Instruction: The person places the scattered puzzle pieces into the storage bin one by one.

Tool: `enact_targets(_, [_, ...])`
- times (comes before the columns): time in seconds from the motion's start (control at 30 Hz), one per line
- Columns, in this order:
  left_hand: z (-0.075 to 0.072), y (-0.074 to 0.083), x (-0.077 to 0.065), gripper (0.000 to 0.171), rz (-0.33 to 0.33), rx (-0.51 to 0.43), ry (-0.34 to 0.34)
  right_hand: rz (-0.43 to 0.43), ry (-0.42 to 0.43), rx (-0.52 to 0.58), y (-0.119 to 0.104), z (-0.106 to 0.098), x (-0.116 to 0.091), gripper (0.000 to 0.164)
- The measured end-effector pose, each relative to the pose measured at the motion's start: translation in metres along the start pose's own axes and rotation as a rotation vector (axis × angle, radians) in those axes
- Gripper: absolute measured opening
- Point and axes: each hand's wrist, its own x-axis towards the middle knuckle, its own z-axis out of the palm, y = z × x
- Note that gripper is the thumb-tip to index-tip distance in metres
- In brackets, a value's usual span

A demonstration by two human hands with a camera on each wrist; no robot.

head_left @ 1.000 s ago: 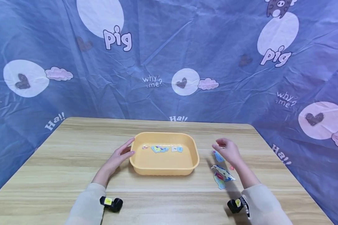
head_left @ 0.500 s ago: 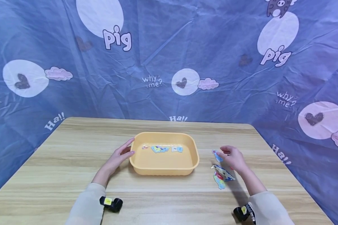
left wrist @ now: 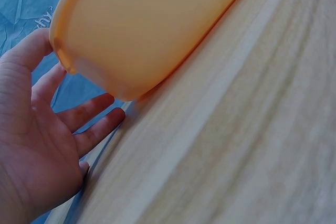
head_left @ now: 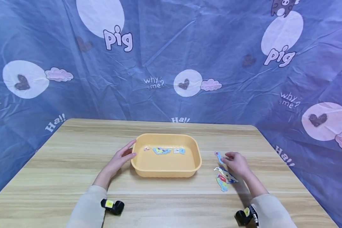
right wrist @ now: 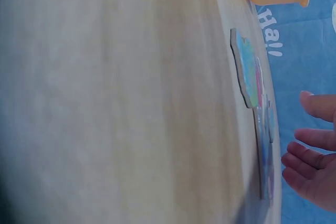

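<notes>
Cloth is backing the desk. Right of the tray, the blue piece is lying by the parted right grip; left grip, spread, is touching the tray. Piece: likely light, stiff; edges probably suiting a pinch.

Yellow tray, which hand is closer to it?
Left. The left hand touches the yellow tray at its left end; the right hand is apart, off to its right beside a blue piece.
</notes>
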Motion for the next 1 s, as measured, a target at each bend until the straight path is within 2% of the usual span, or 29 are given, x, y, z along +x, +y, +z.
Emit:
enact_targets(0.2, [0.0, -0.001, 0.0, 0.057, -0.007, -0.005, -0.005, 0.004, 0.004, -0.017, 0.011, 0.006, 0.001, 0.039])
enact_targets(0.37, [0.0, 0.0, 0.001, 0.057, -0.012, -0.011, -0.002, -0.084, 0.077, -0.058, 0.018, 0.012, 0.001, 0.03])
enact_targets(0.5, [0.0, -0.001, 0.002, 0.057, 0.004, -0.009, -0.016, -0.142, 0.12, -0.1, 0.021, 0.015, -0.001, 0.03])
enact_targets(0.67, [0.0, 0.0, 0.002, 0.057, 0.005, -0.01, -0.02, -0.12, 0.127, -0.119, 0.019, 0.018, -0.002, 0.038])
enact_targets(0.77, [0.001, 0.004, 0.0, 0.057, 0.003, -0.019, -0.023, -0.104, 0.137, -0.119, 0.019, 0.019, -0.002, 0.037])
enact_targets(1.0, [-0.001, -0.001, 0.001, 0.058, 0.001, -0.019, -0.02, -0.032, 0.135, -0.097, 0.016, 0.022, -0.001, 0.034])
